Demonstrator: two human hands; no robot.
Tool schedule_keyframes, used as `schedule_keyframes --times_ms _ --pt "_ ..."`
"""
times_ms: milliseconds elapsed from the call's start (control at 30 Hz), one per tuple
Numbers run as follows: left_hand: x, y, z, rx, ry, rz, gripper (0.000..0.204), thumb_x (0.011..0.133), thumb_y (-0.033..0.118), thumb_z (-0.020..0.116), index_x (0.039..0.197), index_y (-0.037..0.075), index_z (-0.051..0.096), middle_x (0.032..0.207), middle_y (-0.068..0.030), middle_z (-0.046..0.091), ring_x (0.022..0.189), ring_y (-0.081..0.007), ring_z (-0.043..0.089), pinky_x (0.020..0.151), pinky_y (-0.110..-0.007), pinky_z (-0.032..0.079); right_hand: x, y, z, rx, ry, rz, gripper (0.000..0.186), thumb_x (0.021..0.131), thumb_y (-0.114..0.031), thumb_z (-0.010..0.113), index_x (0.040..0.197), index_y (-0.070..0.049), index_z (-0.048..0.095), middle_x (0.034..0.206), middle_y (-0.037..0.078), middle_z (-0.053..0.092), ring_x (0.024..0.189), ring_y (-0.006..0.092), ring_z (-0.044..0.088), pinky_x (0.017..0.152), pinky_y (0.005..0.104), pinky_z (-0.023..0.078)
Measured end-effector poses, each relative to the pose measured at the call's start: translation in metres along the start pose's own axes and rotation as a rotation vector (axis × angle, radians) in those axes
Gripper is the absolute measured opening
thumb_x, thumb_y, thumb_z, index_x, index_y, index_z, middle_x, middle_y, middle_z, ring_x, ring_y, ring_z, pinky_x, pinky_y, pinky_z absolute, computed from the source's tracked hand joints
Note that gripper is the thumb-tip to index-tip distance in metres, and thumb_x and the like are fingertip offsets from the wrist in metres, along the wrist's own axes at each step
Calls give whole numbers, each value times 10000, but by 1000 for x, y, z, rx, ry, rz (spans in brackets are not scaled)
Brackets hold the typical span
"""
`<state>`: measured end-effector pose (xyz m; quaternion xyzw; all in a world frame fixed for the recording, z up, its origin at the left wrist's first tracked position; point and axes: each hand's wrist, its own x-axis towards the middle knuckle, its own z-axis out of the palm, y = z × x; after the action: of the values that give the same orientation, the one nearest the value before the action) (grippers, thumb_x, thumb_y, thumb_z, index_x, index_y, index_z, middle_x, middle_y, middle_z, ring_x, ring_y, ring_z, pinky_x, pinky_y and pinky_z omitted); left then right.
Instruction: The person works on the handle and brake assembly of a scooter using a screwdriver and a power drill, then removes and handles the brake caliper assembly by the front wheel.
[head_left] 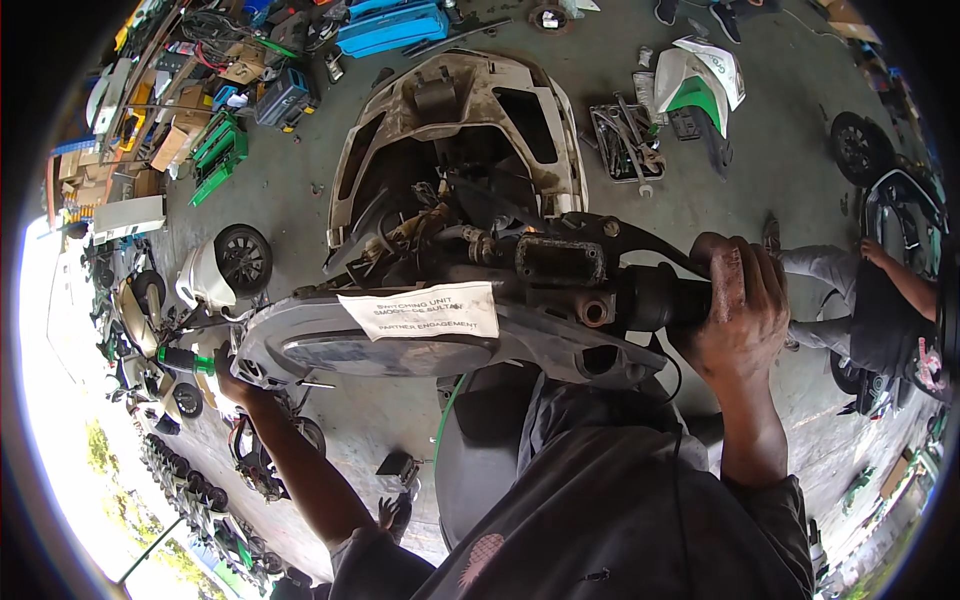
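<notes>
My right hand (735,310) is wrapped around the dark right handlebar grip (675,302) of a scooter, beside a brake lever and an opened, rusty reservoir. My left hand (235,380) is at the left end of the handlebar, near a black-and-green grip (180,362), with fingers partly hidden, closed around the bar. Between them lies the grey-black handlebar cover (540,335) with a printed paper label (415,340) over its display. Beyond it are exposed cables and the dirty white front body panel (460,90), with openings at both sides.
A tool tray (625,135), loose white-green panel (700,80), blue cases (390,30), green crates (215,155) and a loose wheel (245,260) lie around. Another person (895,330) works at a scooter on the right; more scooters (150,310) stand at left; feet (725,20) show at the top.
</notes>
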<state>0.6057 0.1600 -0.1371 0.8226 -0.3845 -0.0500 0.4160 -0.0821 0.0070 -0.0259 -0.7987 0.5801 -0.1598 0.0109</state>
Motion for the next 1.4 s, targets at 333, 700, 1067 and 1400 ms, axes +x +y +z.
schedule_keyframes --times_ms 333,700,1067,1400 --pt "2 6 3 -196 36 -186 549 865 457 439 1093 -21 584 981 -157 640 822 -270 627 721 -382 522 -3 3 4 -19 64 -7 458 737 -117 521 1195 -93 515 868 116 543 792 287 557 748 420 444" --pt "-6 13 9 75 102 -3 542 825 475 489 1104 19 582 972 -161 647 838 -301 627 736 -401 512 2 -1 1 -13 51 -1 519 721 -70 520 1238 -93 472 845 112 536 784 297 552 763 415 441" --pt "-22 66 21 64 122 -117 616 835 490 421 1125 -33 569 974 -159 617 834 -260 596 732 -380 501 6 -1 3 -50 72 -14 483 711 -114 571 1185 -71 489 913 120 571 849 307 568 776 408 446" --pt "-17 39 15 46 131 66 552 842 445 461 1099 -34 556 960 -164 636 812 -273 629 705 -378 528 18 -11 -5 -130 157 -86 410 715 -89 556 1122 -59 515 794 87 541 741 266 556 716 404 448"
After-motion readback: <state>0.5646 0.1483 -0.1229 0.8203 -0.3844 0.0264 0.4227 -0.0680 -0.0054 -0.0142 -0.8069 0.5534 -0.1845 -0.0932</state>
